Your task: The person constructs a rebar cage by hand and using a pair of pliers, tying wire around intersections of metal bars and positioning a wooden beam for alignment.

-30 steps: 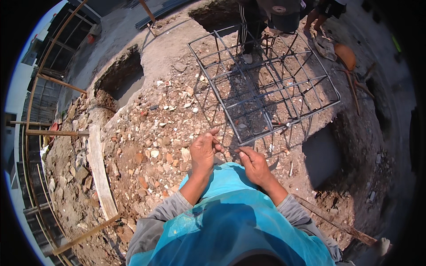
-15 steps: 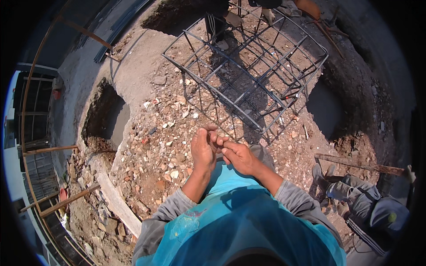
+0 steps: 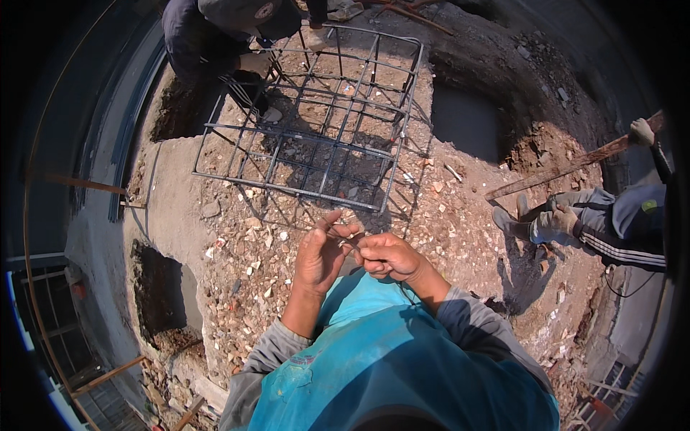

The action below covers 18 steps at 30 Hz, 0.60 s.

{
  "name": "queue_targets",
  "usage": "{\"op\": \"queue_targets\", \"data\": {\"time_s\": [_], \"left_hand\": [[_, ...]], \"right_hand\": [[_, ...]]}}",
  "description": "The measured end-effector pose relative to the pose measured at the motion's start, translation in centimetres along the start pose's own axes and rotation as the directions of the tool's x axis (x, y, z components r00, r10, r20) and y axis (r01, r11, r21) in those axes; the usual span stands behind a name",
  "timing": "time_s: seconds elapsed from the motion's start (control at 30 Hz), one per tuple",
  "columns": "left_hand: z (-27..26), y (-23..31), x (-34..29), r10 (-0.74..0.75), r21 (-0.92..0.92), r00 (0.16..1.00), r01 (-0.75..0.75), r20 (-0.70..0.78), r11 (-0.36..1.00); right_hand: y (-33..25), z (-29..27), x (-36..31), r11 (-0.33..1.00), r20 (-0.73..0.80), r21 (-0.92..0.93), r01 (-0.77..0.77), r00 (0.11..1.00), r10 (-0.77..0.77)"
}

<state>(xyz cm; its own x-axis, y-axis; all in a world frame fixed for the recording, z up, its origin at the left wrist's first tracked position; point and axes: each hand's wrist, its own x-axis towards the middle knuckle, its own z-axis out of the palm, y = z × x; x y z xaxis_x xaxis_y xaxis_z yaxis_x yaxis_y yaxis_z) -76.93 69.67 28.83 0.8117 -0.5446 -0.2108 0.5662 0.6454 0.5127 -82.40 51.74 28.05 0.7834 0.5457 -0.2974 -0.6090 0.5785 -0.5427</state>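
1. To handle the thin dark strand (image 3: 352, 246) well, the right hand (image 3: 394, 258) should probably pinch it firmly close to the working point, with the left hand (image 3: 313, 260) guiding lightly, so that it neither rolls nor springs.
2. Keeping both wrists low and the ends aimed away from the palms would likely give better control.
3. The right fingers press thumb against forefinger on the strand. The left fingers are half curled, one reaching toward 1 o'clock; whether they grip it, I cannot tell.
4. The strand lies between the hands, just toward 12 o'clock of the blue shirt (image 3: 402, 359), with the steel bar cage (image 3: 335, 144) beyond, between 11 and 12.
5. Its short visible stretch seems to run from 10 to 4 o'clock; the fingers hide its ends, so its full long axis is unclear.
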Motion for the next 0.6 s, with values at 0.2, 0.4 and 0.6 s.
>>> {"op": "queue_targets", "data": {"time_s": [0.2,0.4,0.6], "left_hand": [[1.5,-3.4,2.5,-0.163,-0.015,0.983,0.164,0.082,0.986],[3.2,-5.8,4.6,0.070,0.136,0.994,-0.059,-0.080,0.989],[5.5,-5.9,5.9,0.332,0.222,0.919,-0.286,-0.212,0.932]], "right_hand": [[-0.8,-2.3,-2.9,0.996,-0.043,0.033,0.083,0.996,-0.081],[-3.4,-3.7,-3.5,0.944,-0.204,-0.323,0.061,0.970,-0.132],[-4.6,-3.6,-2.5,0.911,-0.167,-0.411,0.022,0.981,-0.099]]}}
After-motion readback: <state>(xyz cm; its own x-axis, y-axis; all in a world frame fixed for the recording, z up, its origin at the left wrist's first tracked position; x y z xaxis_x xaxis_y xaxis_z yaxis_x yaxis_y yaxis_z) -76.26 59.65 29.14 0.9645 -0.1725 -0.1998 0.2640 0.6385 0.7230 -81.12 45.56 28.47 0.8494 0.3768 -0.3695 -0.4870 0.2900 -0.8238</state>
